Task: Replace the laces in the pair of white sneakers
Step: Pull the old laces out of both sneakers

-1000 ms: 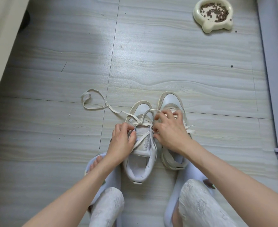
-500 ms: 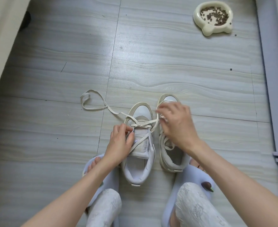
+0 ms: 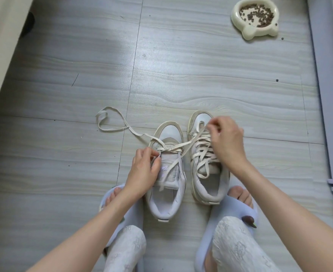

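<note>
The lace (image 3: 173,149) of the left sneaker (image 3: 166,173) is almost all out. It only crosses the shoe near the toe, at the lowest holes. One end runs away to the left and lies in a loop on the floor (image 3: 63,95). Another strip of it hangs down over the tongue. The other end goes up to the right, over the toe of the right sneaker (image 3: 208,163).

The left hand (image 3: 144,169) has its fingers and thumb curled at the edge of the left sneaker, pinching the lace right where it crosses. The right hand (image 3: 227,140) is lifted above the right sneaker, and its fingers pinch the far end of that same lace and hold it tight.

The right sneaker has all its lace in, criss-crossed from toe to tongue. Both sneakers stand side by side on the floor, toes pointing away, between two pale blue slippers (image 3: 238,218) on the person's feet.

So I think the job is near its start. One old lace is nearly out, the other is not touched, and I cannot see any new laces.

A cream pet bowl (image 3: 256,18) with brown food sits far off at the top right
</note>
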A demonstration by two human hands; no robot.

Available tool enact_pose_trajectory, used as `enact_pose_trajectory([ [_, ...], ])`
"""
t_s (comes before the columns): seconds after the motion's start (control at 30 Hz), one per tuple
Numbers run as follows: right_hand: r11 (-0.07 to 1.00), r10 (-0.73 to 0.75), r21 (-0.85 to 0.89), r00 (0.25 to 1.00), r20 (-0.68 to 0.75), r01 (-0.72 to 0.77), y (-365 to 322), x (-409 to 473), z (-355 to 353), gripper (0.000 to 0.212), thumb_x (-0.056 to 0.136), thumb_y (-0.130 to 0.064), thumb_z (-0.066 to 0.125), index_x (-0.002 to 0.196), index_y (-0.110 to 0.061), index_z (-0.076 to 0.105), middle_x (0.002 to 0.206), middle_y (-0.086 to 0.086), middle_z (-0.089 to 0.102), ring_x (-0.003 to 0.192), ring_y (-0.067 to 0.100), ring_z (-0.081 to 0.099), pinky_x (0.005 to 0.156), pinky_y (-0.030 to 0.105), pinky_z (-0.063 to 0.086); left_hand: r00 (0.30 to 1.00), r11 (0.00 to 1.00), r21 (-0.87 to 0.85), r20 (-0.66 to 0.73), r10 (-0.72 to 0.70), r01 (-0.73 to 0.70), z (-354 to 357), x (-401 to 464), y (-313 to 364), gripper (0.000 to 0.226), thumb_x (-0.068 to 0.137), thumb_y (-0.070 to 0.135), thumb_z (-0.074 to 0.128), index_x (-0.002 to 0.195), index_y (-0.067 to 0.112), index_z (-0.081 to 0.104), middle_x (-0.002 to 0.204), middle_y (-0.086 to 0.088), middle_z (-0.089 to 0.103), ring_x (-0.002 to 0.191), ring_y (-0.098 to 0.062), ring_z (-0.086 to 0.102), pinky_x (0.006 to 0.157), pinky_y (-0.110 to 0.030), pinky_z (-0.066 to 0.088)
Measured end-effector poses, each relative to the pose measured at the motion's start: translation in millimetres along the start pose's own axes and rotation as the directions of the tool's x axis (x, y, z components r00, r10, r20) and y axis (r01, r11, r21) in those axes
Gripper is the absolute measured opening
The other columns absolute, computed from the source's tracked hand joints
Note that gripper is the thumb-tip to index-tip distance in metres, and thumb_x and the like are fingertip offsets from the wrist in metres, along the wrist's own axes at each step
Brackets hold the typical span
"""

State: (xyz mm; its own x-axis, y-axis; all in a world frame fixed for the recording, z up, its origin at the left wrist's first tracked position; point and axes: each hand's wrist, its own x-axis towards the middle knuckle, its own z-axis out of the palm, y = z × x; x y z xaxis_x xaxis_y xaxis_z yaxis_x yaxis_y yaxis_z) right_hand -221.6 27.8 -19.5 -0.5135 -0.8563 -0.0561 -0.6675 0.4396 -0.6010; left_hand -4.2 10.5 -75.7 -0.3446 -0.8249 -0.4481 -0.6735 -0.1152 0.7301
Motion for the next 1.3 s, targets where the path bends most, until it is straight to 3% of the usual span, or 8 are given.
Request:
enact_pose_trajectory([
  [0.1, 0.964, 0.216, 0.18, 0.97, -0.108, -0.194, 4, 8, -12, 0.008, 0.09, -0.008, 0.051, 0.088, -0.015, 0.055, 0.094, 0.0, 0.054, 0.099, 0.026, 0.054, 0.088, 0.034, 0.036, 1.0, 1.0, -0.004, 0.003, 0.0, 0.0, -1, 0, 0, 0.005, 0.092, 0.022, 0.049, 0.097, 0.022, 0.05, 0.106, -0.001, 0.043, 0.105, -0.024, 0.048, 0.095, -0.044, 0.042],
  [0.27, 0.845, -0.446, -0.281, 0.89, 0.096, 0.454, 4, -14, 8, 0.032, 0.068, -0.002, 0.054, 0.097, -0.009, 0.066, 0.107, 0.013, 0.064, 0.101, 0.032, 0.057, 0.088, 0.042, 0.039, 1.0, 1.0, 0.007, -0.002, 0.006, -0.006, -1, -1, 1, 0.004, 0.092, 0.022, 0.049, 0.095, 0.025, 0.048, 0.105, -0.001, 0.044, 0.105, -0.023, 0.048, 0.094, -0.043, 0.042],
  [0.4, 0.633, -0.554, -0.36, 0.726, 0.407, 0.685, -6, -33, 33, 0.033, 0.061, -0.012, 0.066, 0.093, -0.018, 0.066, 0.097, 0.0, 0.067, 0.095, 0.022, 0.062, 0.092, 0.042, 0.03, 1.0, 1.0, 0.005, -0.01, 0.008, -0.008, -2, -1, 1, 0.004, 0.092, 0.023, 0.049, 0.096, 0.025, 0.049, 0.105, -0.001, 0.044, 0.105, -0.024, 0.049, 0.093, -0.044, 0.043],
  [0.7, 0.746, -0.437, -0.362, 0.821, 0.368, 0.559, -4, -28, 34, 0.021, 0.06, -0.011, 0.079, 0.071, -0.015, 0.061, 0.065, 0.0, 0.062, 0.071, 0.024, 0.06, 0.076, 0.037, 0.033, 1.0, 1.0, 0.01, 0.008, 0.008, -0.008, -4, -2, 4, 0.006, 0.092, 0.021, 0.05, 0.099, 0.021, 0.051, 0.105, -0.002, 0.044, 0.104, -0.024, 0.049, 0.093, -0.044, 0.042],
  [0.83, 0.991, -0.056, -0.115, 0.995, 0.082, 0.066, 0, -11, 9, 0.008, 0.087, -0.012, 0.056, 0.092, -0.01, 0.062, 0.095, 0.007, 0.063, 0.097, 0.028, 0.054, 0.086, 0.04, 0.032, 1.0, 1.0, 0.008, 0.014, -0.003, 0.003, -5, -3, 5, 0.007, 0.093, 0.021, 0.05, 0.099, 0.02, 0.051, 0.105, -0.001, 0.044, 0.102, -0.025, 0.05, 0.094, -0.043, 0.042],
  [0.93, 0.996, 0.066, -0.065, 0.997, -0.029, -0.068, 9, 3, -8, 0.012, 0.088, -0.015, 0.057, 0.096, -0.009, 0.063, 0.101, 0.008, 0.062, 0.102, 0.029, 0.052, 0.087, 0.039, 0.035, 1.0, 1.0, 0.013, 0.011, -0.011, 0.01, -4, -2, 6, 0.006, 0.091, 0.02, 0.052, 0.096, 0.022, 0.051, 0.104, -0.001, 0.044, 0.099, -0.025, 0.052, 0.093, -0.041, 0.042],
  [1.17, 0.805, -0.352, -0.363, 0.869, 0.347, 0.47, 2, -13, 25, 0.049, 0.072, -0.016, 0.07, 0.119, -0.007, 0.06, 0.119, 0.012, 0.063, 0.121, 0.036, 0.053, 0.102, 0.059, 0.032, 0.977, 0.944, 0.251, 0.029, 0.213, -0.213, -16, 23, 19, 0.047, 0.072, 0.025, 0.05, 0.117, 0.019, 0.057, 0.125, -0.004, 0.046, 0.121, -0.023, 0.035, 0.1, -0.023, 0.023],
  [1.3, 0.651, -0.427, -0.457, 0.79, 0.439, 0.606, -3, -14, 37, 0.023, 0.056, -0.015, 0.08, 0.075, -0.014, 0.068, 0.067, 0.003, 0.065, 0.083, 0.026, 0.067, 0.101, 0.057, 0.036, 0.934, 0.823, 0.445, 0.112, 0.34, -0.353, -23, 36, 23, 0.017, 0.075, 0.021, 0.06, 0.09, 0.014, 0.064, 0.123, -0.007, 0.054, 0.131, -0.031, 0.034, 0.1, -0.042, 0.032],
])
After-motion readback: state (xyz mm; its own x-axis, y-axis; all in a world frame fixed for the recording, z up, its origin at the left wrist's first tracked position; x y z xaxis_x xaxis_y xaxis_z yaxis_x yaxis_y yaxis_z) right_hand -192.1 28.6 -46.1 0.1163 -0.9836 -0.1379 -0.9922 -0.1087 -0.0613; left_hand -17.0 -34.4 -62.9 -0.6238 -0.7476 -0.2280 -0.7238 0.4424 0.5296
